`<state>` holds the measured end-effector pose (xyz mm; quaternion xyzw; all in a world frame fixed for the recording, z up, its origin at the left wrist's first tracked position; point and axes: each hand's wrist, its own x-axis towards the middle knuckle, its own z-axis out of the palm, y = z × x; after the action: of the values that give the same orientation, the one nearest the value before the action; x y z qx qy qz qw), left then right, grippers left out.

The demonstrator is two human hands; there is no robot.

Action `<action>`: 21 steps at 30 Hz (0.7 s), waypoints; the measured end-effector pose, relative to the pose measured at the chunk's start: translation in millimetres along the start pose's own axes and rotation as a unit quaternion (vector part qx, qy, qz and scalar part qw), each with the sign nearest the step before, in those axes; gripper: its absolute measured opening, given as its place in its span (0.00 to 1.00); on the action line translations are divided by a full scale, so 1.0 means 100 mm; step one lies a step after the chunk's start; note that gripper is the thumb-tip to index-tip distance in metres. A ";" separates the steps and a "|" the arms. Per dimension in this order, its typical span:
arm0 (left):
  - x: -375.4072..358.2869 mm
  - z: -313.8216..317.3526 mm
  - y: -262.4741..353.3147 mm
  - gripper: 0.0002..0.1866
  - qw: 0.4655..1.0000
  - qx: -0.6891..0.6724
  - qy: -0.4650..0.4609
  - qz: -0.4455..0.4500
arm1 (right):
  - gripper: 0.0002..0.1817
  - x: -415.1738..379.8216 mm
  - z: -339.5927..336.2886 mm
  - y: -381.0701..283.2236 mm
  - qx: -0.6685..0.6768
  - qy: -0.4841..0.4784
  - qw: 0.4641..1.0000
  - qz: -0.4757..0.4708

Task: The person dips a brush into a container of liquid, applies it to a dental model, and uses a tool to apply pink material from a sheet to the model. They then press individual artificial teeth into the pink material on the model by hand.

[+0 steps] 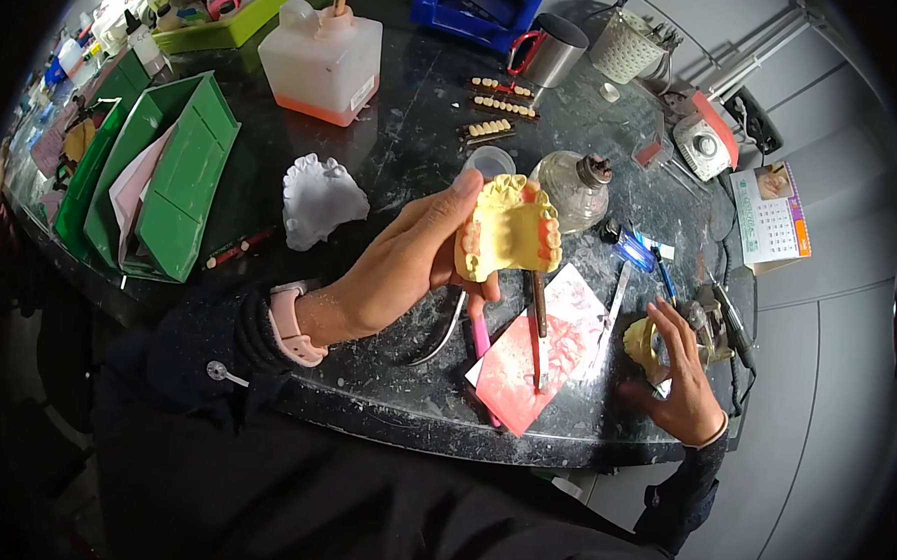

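My left hand (pixel 400 248) is closed round a yellow dental cast (pixel 511 223), thumb along its left side. Pink wax and pale teeth line both sides of this cast's arch. Over at the right, my right hand (pixel 682 380) has its fingers spread and curved beside a second yellow cast (pixel 644 344), which they partly hide. Below the held cast, a wax knife (pixel 540 334) with a brown handle lies across a pink wax sheet (pixel 524 373) on white paper. A pink-handled tool (pixel 480 333) lies by the sheet, and a metal blade (pixel 616 305) rests to its right.
A white plaster cast (pixel 322 199) lies left of my left hand. Behind stand a glass spirit burner (pixel 577 194), strips of teeth (pixel 504 106), a metal mug (pixel 557 53) and a plastic jug (pixel 323 59). Green bins (pixel 177 183) occupy the left; a corded handpiece (pixel 732 317) lies right.
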<state>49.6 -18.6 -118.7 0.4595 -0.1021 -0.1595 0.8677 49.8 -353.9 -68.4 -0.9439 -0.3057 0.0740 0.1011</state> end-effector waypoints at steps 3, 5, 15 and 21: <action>0.00 0.00 0.00 0.32 1.000 -0.011 -0.009 -0.008 | 0.50 -0.03 -0.01 0.05 0.054 -0.005 0.998 0.009; 0.01 0.02 -0.01 0.32 1.000 -0.018 -0.001 -0.007 | 0.47 -0.01 -0.07 0.03 0.073 -0.019 0.997 0.032; -0.04 0.18 0.04 0.25 0.999 -0.018 -0.042 0.023 | 0.53 0.01 0.35 -0.78 0.202 0.363 0.910 -0.004; -0.14 0.25 -0.01 0.30 0.996 0.034 -0.072 -0.030 | 0.54 0.36 0.61 -1.24 0.148 0.416 0.897 -0.020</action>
<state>28.5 -33.3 -105.7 0.4790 -0.1561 -0.2151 0.8366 -3.5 -225.4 -100.6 -0.8564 -0.2402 -0.2833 0.3587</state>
